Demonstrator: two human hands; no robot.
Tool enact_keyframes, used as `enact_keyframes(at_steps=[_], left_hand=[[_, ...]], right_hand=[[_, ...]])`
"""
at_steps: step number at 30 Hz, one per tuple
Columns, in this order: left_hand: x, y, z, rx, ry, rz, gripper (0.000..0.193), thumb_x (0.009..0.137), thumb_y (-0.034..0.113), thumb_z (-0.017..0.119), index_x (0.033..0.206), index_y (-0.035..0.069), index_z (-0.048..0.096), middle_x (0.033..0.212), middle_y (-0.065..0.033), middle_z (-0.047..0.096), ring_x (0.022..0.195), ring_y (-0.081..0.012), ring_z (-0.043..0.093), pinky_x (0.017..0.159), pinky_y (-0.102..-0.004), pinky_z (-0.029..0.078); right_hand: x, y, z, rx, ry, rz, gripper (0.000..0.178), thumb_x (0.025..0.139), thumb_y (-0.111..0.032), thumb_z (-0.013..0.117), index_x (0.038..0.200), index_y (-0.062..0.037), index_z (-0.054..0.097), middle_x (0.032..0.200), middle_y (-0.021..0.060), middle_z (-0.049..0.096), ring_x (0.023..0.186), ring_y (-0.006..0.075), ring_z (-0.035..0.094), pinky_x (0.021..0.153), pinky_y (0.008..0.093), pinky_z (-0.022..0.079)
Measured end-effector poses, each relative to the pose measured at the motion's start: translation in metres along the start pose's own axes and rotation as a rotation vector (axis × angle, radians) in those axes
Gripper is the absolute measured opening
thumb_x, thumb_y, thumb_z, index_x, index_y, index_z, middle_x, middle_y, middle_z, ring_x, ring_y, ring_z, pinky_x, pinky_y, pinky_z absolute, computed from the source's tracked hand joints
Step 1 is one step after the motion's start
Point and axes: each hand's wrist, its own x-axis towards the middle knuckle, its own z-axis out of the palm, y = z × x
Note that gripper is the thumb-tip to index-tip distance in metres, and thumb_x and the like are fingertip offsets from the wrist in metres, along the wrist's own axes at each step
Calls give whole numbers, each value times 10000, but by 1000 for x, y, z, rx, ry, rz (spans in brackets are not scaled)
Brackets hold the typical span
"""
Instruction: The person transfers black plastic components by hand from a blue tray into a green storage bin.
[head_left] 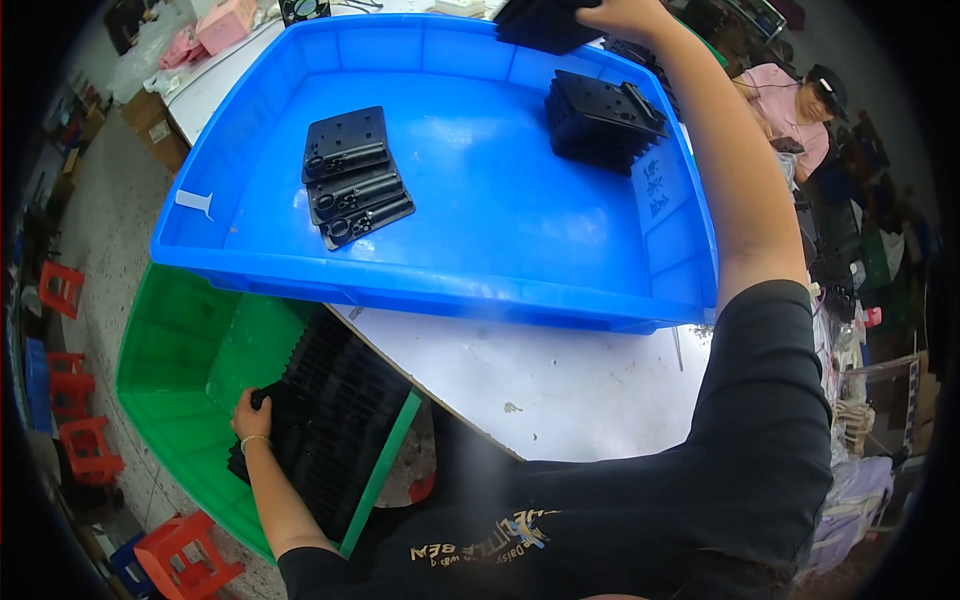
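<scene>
The left hand (250, 412) reached down into the green plastic bin (165, 380) below the white counter (540, 380), fingers curled onto a black ribbed plastic part (325, 420) there. The right hand (625, 14) stretched across the wide blue plastic tray (480, 190), its grip closed on a stack of black plastic parts (540, 25) at the far rim — 3 flat black plates (352, 175) lay overlapped inside, well apart from a black stack (602, 120).

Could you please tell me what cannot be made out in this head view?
- Right hand: top edge cuts its fingers; grip on the black stack is partly seen.
- Left hand: fingertips hidden among black parts in the green bin.
- Stack in the blue bin: count unreadable.
</scene>
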Motion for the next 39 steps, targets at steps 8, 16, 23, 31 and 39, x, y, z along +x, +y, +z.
enact_keyframes(at_steps=[8, 16, 23, 31, 39], left_hand=[[-2, -1, 1, -33, 45, 19, 381, 717, 336, 652, 1068, 196, 603, 1020, -113, 636, 984, -304, 571, 879, -450, 383], [-4, -4, 1, -46, 64, 41, 383, 714, 335, 651, 1063, 188, 600, 1009, -111, 634, 989, -305, 566, 877, -445, 381], [-6, -3, 1, 2, 40, 16, 375, 730, 330, 645, 1075, 194, 593, 1024, -118, 629, 998, -311, 559, 886, -437, 374], [-5, 0, 1, 3, 33, 11, 385, 734, 337, 646, 1092, 210, 584, 1032, -122, 623, 1005, -311, 555, 887, -436, 373], [-3, -6, 0, -17, 16, 4, 378, 738, 327, 647, 1093, 212, 582, 1037, -126, 618, 1008, -307, 553, 878, -433, 382]], right_hand=[[16, -52, 103, 699, -361, 211, 350, 678, -175, 639, 989, -18, 601, 833, 74, 626, 740, 139, 596, 678, 255, 471], [5, -110, 148, 1050, -522, 568, 340, 709, -321, 646, 951, -86, 598, 828, 43, 574, 664, 136, 546, 551, 279, 429], [-7, -116, 146, 893, -745, 451, 879, 740, -511, 664, 1366, -30, 275, 1181, 203, 503, 1138, 291, 477, 920, 436, 433], [8, 58, 93, 66, -847, 343, 749, 755, -661, 544, 1203, -62, 544, 1171, 148, 549, 1083, 253, 518, 909, 355, 413], [-27, 88, 88, 351, -1099, 629, 892, 642, -715, 608, 1268, -89, 501, 1286, 148, 474, 1196, 259, 417, 1003, 401, 290]])
